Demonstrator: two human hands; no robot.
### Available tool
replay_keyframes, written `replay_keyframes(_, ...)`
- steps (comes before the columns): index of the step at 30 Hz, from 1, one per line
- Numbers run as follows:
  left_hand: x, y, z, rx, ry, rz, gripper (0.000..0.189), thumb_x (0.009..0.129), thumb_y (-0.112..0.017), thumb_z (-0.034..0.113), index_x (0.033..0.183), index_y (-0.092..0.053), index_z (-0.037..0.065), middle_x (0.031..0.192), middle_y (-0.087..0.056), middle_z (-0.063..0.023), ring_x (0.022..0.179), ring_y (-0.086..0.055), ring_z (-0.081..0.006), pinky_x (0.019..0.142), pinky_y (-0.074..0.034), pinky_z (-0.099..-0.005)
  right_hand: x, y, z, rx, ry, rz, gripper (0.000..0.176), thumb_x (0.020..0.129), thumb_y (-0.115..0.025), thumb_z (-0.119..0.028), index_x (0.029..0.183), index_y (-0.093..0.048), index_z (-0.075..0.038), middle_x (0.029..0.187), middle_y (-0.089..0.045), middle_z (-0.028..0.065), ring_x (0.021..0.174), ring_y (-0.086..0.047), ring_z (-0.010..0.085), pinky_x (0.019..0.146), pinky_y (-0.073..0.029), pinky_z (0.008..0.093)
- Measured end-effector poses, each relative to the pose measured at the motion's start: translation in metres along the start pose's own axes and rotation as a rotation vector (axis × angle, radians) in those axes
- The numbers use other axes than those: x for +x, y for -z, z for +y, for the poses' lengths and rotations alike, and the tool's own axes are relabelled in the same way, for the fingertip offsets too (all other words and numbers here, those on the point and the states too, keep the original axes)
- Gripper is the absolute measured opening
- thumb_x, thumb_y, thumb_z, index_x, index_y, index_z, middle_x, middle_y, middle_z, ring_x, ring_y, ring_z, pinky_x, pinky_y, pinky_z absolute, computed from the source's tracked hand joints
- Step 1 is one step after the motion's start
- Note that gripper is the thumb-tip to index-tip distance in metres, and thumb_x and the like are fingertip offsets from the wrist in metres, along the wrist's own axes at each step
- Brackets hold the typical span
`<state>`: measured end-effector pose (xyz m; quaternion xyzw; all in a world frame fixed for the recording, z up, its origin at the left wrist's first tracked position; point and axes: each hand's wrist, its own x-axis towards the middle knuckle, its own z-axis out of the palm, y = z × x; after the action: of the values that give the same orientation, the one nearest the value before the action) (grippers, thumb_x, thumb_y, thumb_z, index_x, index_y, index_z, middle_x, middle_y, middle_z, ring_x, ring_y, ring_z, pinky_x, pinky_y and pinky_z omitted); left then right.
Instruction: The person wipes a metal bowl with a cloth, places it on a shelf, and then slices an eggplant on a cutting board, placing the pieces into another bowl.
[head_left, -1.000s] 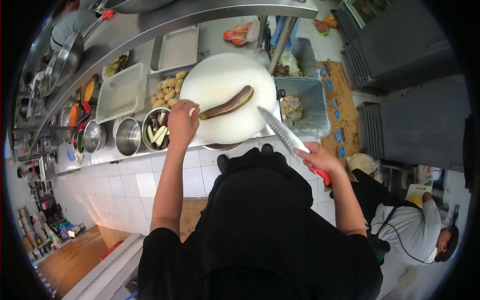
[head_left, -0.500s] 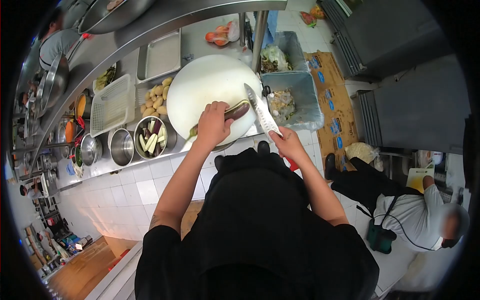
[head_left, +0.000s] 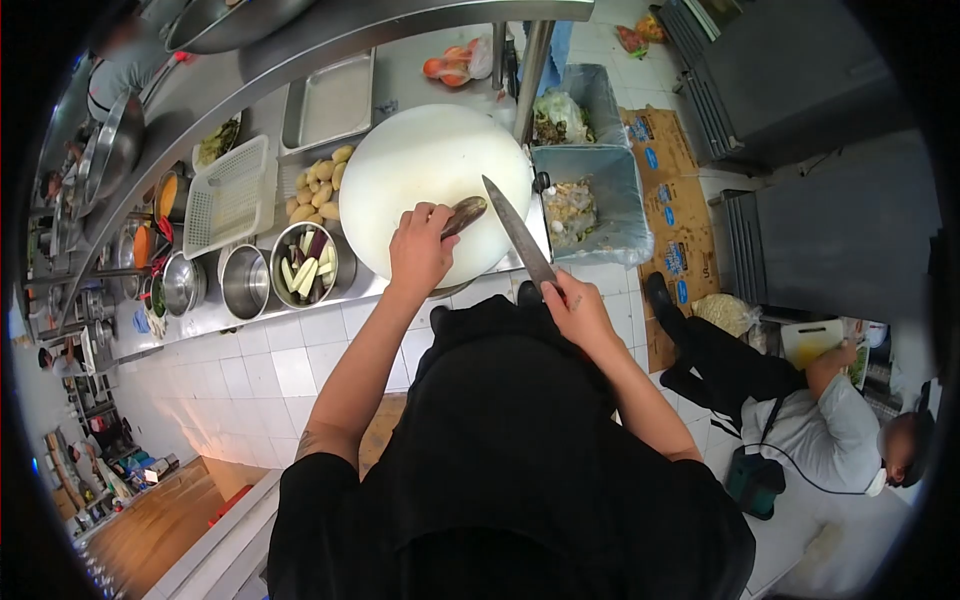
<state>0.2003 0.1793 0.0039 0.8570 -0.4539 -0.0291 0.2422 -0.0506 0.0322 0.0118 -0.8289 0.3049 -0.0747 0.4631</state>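
Note:
On the round white cutting board (head_left: 400, 150) lies a purple eggplant (head_left: 465, 215), its near part covered by my left hand (head_left: 422, 245), which is closed around it. My right hand (head_left: 578, 308) grips the handle of a large knife (head_left: 520, 232). The blade points away from me over the board's right part, its tip just right of the eggplant and apart from it. A steel pot (head_left: 345, 272) left of the board holds cut eggplant pieces (head_left: 312, 265).
Potatoes (head_left: 322, 185), an empty steel pot (head_left: 246, 283), a white basket (head_left: 228, 197) and a metal tray (head_left: 330, 105) stand left. Lined bins (head_left: 615, 200) are right of the board. A metal shelf (head_left: 400, 30) crosses above. Another person (head_left: 810, 430) works at far right.
The knife has turned, its dark flat side now showing and its tip a little further left. The eggplant has shifted and turned under my left hand. The other person's arm has moved.

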Motion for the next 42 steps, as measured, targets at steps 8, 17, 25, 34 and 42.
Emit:
replay_keyframes(8,0.002,0.0,-0.001,-0.059,0.039,-0.01,0.04,0.082,-0.083,0.01,0.118,-0.068,0.012,0.114,-0.067,-0.0081,0.103,-0.064,-0.0346,0.088,-0.055,-0.0442,-0.029,0.0,-0.005,-0.091,-0.053,-0.019,0.027,0.103,-0.065,-0.022,0.089,-0.057,0.0,0.069,-0.063,0.0248,0.068,-0.064,0.0486,0.059,-0.047,0.051)
replay_keyframes(17,0.001,0.001,-0.001,-0.102,0.052,-0.005,0.042,0.082,-0.083,0.01,0.121,-0.067,0.014,0.114,-0.067,-0.0088,0.103,-0.064,-0.0346,0.088,-0.055,-0.0445,-0.032,-0.011,-0.007,-0.097,-0.075,0.009,0.027,0.104,-0.065,-0.021,0.089,-0.056,0.0,0.067,-0.062,0.0245,0.066,-0.063,0.0474,0.058,-0.046,0.0493)
replay_keyframes(25,0.03,0.019,-0.001,0.028,-0.028,-0.243,0.043,0.088,-0.077,0.013,0.128,-0.062,0.016,0.108,-0.066,-0.0153,0.094,-0.07,-0.0392,0.078,-0.058,-0.0484,-0.022,-0.006,-0.01,-0.318,-0.028,-0.016,0.019,0.101,-0.062,-0.017,0.094,-0.057,0.0,0.073,-0.068,0.0267,0.071,-0.067,0.0494,0.067,-0.053,0.0578)
replay_keyframes(34,0.063,0.015,0.019,0.389,-0.162,-0.497,0.045,0.082,-0.071,0.001,0.125,-0.063,0.011,0.108,-0.067,-0.0193,0.092,-0.073,-0.0389,0.076,-0.06,-0.0474,-0.016,-0.003,-0.045,-0.435,0.013,-0.065,0.015,0.093,-0.065,-0.011,0.093,-0.059,0.002,0.077,-0.071,0.0259,0.075,-0.07,0.0464,0.07,-0.056,0.0563)
replay_keyframes(42,0.066,0.012,0.031,0.44,-0.071,-0.563,0.049,0.084,-0.07,0.003,0.131,-0.063,0.012,0.115,-0.066,-0.0201,0.095,-0.074,-0.038,0.079,-0.062,-0.0448,-0.017,0.0,-0.056,-0.479,0.016,-0.092,0.017,0.09,-0.067,-0.011,0.093,-0.06,0.003,0.079,-0.072,0.025,0.076,-0.072,0.044,0.071,-0.058,0.054)
